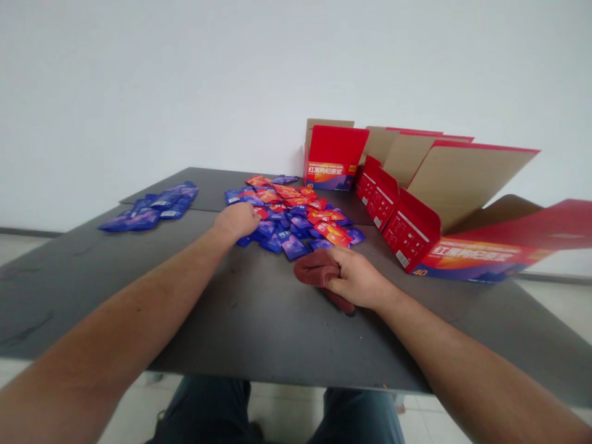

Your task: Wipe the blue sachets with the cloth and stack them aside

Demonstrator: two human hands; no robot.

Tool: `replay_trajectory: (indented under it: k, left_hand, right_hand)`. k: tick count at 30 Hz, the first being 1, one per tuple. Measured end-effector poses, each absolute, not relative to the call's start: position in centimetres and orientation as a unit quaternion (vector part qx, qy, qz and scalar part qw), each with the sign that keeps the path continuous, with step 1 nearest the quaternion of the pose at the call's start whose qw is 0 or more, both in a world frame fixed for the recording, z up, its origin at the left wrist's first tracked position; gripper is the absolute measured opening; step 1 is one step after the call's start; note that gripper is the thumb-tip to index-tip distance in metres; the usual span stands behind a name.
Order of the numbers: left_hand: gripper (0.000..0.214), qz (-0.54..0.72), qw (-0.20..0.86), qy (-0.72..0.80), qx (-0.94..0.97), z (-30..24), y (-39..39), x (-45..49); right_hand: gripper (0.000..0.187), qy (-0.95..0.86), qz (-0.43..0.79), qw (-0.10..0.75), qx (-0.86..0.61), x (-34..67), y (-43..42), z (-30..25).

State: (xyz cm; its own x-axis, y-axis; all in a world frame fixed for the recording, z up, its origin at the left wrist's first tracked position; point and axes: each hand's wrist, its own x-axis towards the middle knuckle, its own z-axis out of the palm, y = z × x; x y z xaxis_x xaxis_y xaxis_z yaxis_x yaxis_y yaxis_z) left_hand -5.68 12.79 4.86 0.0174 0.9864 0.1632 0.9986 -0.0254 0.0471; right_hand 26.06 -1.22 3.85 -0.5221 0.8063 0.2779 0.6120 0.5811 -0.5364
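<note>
My right hand (358,275) grips a folded reddish-brown cloth (317,268) just above the grey table, at the near right edge of a pile. The pile is made of blue sachets (293,245) and red sachets (333,233), lying loosely over each other in the middle of the table. At the pile's left edge is my left hand (237,222), its fingers curled in against the sachets. The fingertips are turned away, so what they hold, if anything, is hidden.
A separate group of blue sachets (160,206) lies to the left. Open red cartons line the right side: a large one (481,259) in front, others behind it, and one (330,176) at the back. The grey table (259,333) ends close to my legs.
</note>
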Motion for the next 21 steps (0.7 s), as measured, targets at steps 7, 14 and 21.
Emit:
replay_trajectory:
  k: [7,14,21]
  left_hand:
    - [0.044,-0.08,0.017,-0.682,-0.727,4.6,13.2,-5.1]
    - [0.038,-0.12,-0.024,-0.663,-0.739,4.5,13.1,-4.9]
    - [0.029,-0.155,-0.145,-0.637,-0.741,5.2,12.0,-6.7]
  right_hand:
    - [0.032,-0.854,0.185,0.24,-0.424,26.0,-1.4,4.2]
    - [0.019,-0.859,0.153,0.237,-0.428,26.1,-1.1,3.8]
    - [0.023,-0.861,0.164,0.238,-0.419,26.1,-1.2,3.8]
